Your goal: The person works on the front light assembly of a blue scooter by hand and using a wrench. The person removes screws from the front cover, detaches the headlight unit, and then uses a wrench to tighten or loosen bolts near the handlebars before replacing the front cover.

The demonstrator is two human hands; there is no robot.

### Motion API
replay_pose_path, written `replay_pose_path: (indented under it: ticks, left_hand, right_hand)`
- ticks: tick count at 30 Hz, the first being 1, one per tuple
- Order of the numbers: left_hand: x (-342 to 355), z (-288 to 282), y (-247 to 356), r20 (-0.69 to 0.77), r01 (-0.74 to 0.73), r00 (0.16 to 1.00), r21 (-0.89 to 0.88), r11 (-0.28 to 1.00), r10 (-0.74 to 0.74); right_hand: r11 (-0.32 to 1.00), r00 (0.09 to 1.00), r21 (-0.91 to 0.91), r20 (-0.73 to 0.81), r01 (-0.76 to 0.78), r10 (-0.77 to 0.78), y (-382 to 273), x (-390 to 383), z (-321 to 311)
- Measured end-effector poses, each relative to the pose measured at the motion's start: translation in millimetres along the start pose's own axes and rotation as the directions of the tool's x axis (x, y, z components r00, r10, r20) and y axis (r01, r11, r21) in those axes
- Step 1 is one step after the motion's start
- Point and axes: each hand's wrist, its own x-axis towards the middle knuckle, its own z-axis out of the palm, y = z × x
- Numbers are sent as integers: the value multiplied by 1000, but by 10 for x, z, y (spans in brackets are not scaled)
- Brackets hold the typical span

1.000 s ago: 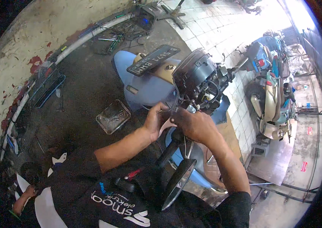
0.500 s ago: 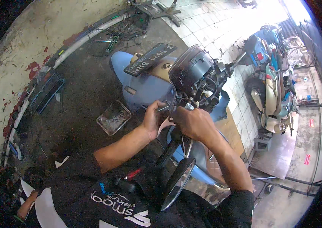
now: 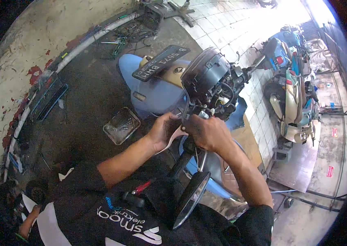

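Observation:
A light-blue scooter [image 3: 157, 100] stands before me with its handlebar opened up. The dark round headlight housing [image 3: 206, 74] and a bundle of wiring [image 3: 227, 96] are exposed. My left hand [image 3: 161, 131] is closed at the near left side of the handlebar, its thumb and fingers pinched by a small metal piece; what it grips is largely hidden. Along it runs a pale pink curved panel [image 3: 176, 136]. My right hand [image 3: 213, 133] is closed over the handlebar beside the left, knuckles up; its fingertips and anything in them are hidden. A mirror [image 3: 192, 199] on a stalk reaches toward my chest.
A clear rectangular tray [image 3: 121, 127] with small parts lies on the dark floor at left. Above the scooter's front fender sits a black number plate [image 3: 160, 63]. Cables and green tools [image 3: 120, 43] lie by the wall. Other scooters [image 3: 292, 96] stand at right.
My left hand has shifted slightly, and less of the metal piece at its fingertips shows. The right hand stays nearly in place. The whole view has moved a little.

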Motion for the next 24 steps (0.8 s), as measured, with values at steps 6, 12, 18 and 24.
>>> replay_pose_path:
  ticks: [6, 12, 18, 24]
  left_hand:
    - [44, -45, -67, -7, -32, 999, -32, 999, 32]
    - [135, -225, -128, -43, 23, 999, 9, 1000, -23]
    - [98, -93, -90, -65, 63, 996, 58, 996, -59]
    - [167, -168, -131, -108, 101, 989, 35, 994, -97]
  right_hand:
    - [999, 999, 9, -2, -45, 45, 39, -55, 36]
    - [932, 962, 347, -206, -101, 181, 325, -86, -41]
    - [937, 856, 214, -390, -275, 340, 618, -161, 83]
    - [992, 820, 9, -562, -124, 108, 643, -173, 184]
